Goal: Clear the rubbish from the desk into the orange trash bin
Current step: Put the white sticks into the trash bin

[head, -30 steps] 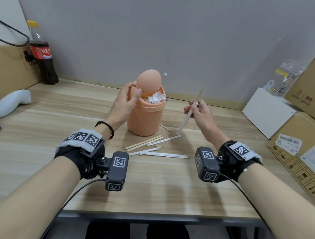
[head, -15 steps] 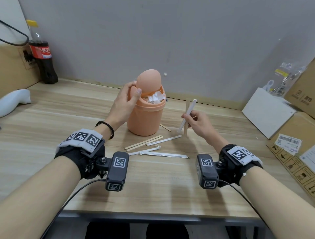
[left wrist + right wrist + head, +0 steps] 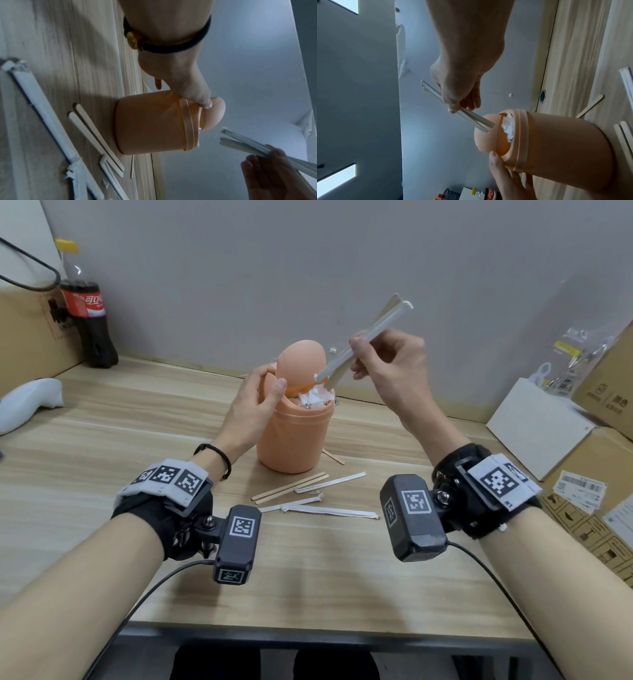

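Observation:
The orange trash bin (image 3: 291, 440) (image 3: 150, 124) (image 3: 556, 142) stands mid-desk, its domed swing lid (image 3: 300, 361) tipped up, white crumpled paper (image 3: 317, 398) showing in the mouth. My left hand (image 3: 255, 402) grips the bin's rim, thumb pressing the lid (image 3: 208, 104). My right hand (image 3: 387, 361) (image 3: 458, 94) pinches a white straw wrapper with a wooden stick (image 3: 366, 337) (image 3: 471, 117), slanted, lower ends just above the bin mouth. More wooden sticks (image 3: 289, 487) (image 3: 96, 136) and white wrappers (image 3: 329, 510) (image 3: 42, 112) lie in front of the bin.
A cola bottle (image 3: 87, 313) stands at the back left by a cardboard box. A white object (image 3: 27, 402) lies at the left edge. A white box (image 3: 537, 426) and cardboard boxes (image 3: 603, 494) crowd the right. A single stick (image 3: 334, 457) lies right of the bin.
My right hand has risen from the desk and swung left, carrying the wrapper and stick up to the bin mouth. The left hand has stayed on the lid.

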### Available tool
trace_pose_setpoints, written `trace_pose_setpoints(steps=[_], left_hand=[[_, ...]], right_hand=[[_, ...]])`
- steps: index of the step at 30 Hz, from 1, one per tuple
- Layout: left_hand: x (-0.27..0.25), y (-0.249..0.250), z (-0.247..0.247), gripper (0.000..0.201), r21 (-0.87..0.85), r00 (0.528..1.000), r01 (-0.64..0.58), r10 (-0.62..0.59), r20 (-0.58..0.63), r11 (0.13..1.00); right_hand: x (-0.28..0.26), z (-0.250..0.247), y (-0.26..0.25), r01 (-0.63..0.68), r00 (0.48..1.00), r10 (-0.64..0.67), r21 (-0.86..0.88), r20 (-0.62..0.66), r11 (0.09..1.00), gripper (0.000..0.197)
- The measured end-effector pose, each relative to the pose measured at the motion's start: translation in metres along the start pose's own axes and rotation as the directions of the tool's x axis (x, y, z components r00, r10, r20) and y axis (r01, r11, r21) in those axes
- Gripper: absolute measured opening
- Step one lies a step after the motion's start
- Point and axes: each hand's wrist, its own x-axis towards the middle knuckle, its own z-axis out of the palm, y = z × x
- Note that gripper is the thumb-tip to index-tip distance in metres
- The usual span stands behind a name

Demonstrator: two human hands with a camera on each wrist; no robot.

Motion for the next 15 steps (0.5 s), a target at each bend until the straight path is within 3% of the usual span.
trace_pose_setpoints(steps=[9, 15], left_hand=[[0.001, -0.002, -0.001, 0.051, -0.013, 1.000, -0.010, 0.010, 0.009, 1.000], [0.001, -0.001, -0.002, 0.042, -0.008, 1.000, -0.018, 0.018, 0.013, 1.000]], right_hand=[[-0.002, 0.024, 0.018, -0.042, 0.991, 0.079, -0.304, 0.110, 0.952, 0.013], [-0.002, 0.031, 0.026, -0.081, 0.973, 0.169, -0.450, 0.157, 0.889, 0.015]])
